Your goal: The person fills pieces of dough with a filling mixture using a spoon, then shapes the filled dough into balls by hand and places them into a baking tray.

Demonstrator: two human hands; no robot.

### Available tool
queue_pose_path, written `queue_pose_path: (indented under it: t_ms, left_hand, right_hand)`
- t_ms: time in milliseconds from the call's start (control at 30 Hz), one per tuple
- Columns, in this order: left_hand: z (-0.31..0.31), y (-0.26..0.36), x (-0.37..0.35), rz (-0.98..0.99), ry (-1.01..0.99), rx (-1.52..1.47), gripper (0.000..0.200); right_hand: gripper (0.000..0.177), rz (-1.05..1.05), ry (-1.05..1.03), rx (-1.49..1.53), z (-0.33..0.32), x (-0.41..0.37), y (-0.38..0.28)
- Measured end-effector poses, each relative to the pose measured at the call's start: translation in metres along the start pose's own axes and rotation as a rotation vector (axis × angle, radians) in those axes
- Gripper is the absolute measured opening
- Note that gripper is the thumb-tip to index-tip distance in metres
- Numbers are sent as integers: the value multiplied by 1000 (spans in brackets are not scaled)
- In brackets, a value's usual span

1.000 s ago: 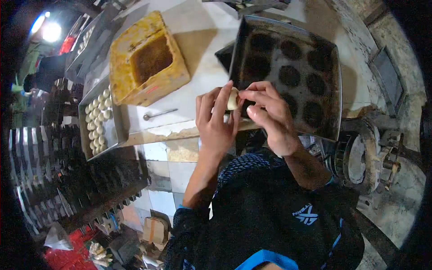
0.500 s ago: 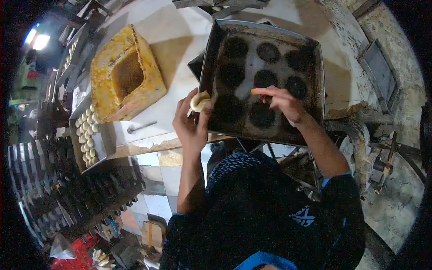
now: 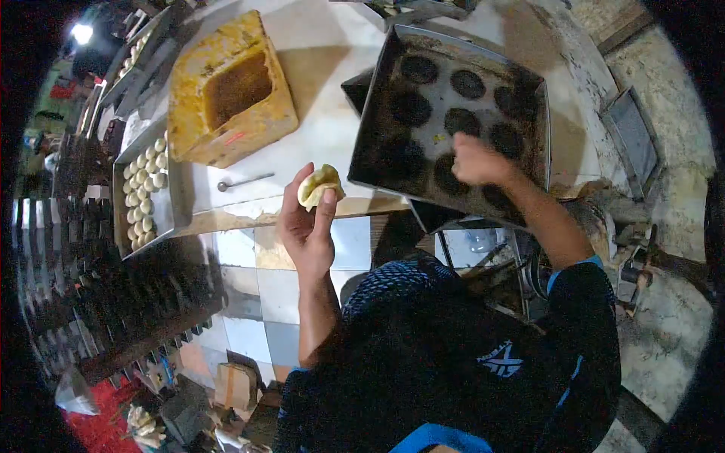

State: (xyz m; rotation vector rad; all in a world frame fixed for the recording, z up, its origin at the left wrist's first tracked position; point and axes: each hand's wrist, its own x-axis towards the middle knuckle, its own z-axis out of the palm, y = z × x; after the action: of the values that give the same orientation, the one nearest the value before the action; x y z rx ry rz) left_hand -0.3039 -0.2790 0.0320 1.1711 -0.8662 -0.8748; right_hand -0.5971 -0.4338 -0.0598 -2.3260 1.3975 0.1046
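Observation:
My left hand [image 3: 308, 230] pinches a pale, soft piece of dough [image 3: 320, 186] between thumb and fingers. The dough is folded partly over, with a yellow-green tint along its upper edge. My right hand [image 3: 479, 161] is curled closed above a dark metal baking tray [image 3: 445, 193]. Whether anything is in those fingers is hidden. Dark round patches mark the tray's floor, and a small yellow bit [image 3: 438, 139] lies there beside my right fingers.
A yellow-stained container [image 3: 219, 151] with a square opening stands on the pale worktop [image 3: 321, 83]. Near it lies a thin metal tool [image 3: 245, 181]. Several small dough balls fill part of a metal tray [image 3: 175, 204] at left. Dark stacked trays [image 3: 113, 279] stand lower left.
My right hand has gone from outstretched fingers to a curled shape over the tray. My left hand has drawn the dough away from the tray's edge. The view has shifted slightly.

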Motion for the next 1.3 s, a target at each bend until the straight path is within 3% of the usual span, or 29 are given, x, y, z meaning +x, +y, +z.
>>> queue_pose_path:
  t_ms: [33, 67, 133, 233, 267, 333, 400, 433, 533, 567, 667, 700, 800, 833, 1033, 1133, 1300]
  left_hand:
    - [-10, 0, -7, 45, 6, -41, 40]
    - [-21, 2, -14, 91, 18, -81, 38]
    - [-47, 10, -32, 52, 9, -224, 40]
    - [-93, 23, -64, 8, -9, -370, 42]
    - [-106, 27, -75, 36, -11, -399, 42]
    - [-135, 35, -101, 41, -7, -454, 42]
    - [-163, 44, -124, 39, -10, -476, 38]
    - [-177, 44, -136, 47, 7, -481, 37]
    - [-210, 50, -165, 82, 58, -455, 34]
    - [-218, 52, -173, 93, 65, -454, 34]
    - [-238, 56, -193, 102, 109, -454, 33]
    - [-242, 58, -197, 105, 127, -468, 33]
    - [-250, 61, -204, 111, 135, -476, 32]
    - [-252, 61, -204, 108, 127, -473, 32]
    - [-247, 60, -194, 158, 115, -499, 31]
    - [-237, 51, -183, 151, 115, -500, 31]
    - [-209, 54, -158, 114, 94, -529, 30]
  right_hand:
    - [26, -104, -104, -189, -36, -8, -20]
    - [22, 67, 144, 11, -28, -12, -21]
    - [20, -157, 572, 72, -22, -32, -54]
    - [19, 7, 395, 398, -34, -77, -174]
    - [17, -43, 418, 422, -26, -89, -208]
    - [10, -385, 577, 651, 13, -101, -258]
    - [8, -512, 658, 611, 18, -116, -320]
    - [6, -455, 596, 782, 26, -128, -346]
    - [9, -423, 127, 892, 28, -154, -376]
    - [22, -558, 166, 909, 28, -155, -390]
    - [35, -640, 180, 954, 22, -162, -440]
    - [52, -672, 97, 825, 20, -161, -442]
    - [57, -843, 236, 568, 19, -163, -464]
    - [61, -881, 195, 537, 25, -158, -465]
    - [70, -767, 202, 823, 18, -159, -470]
    - [68, -754, 238, 647, 16, -151, -459]
    - [57, -804, 367, 623, -1, -139, -436]
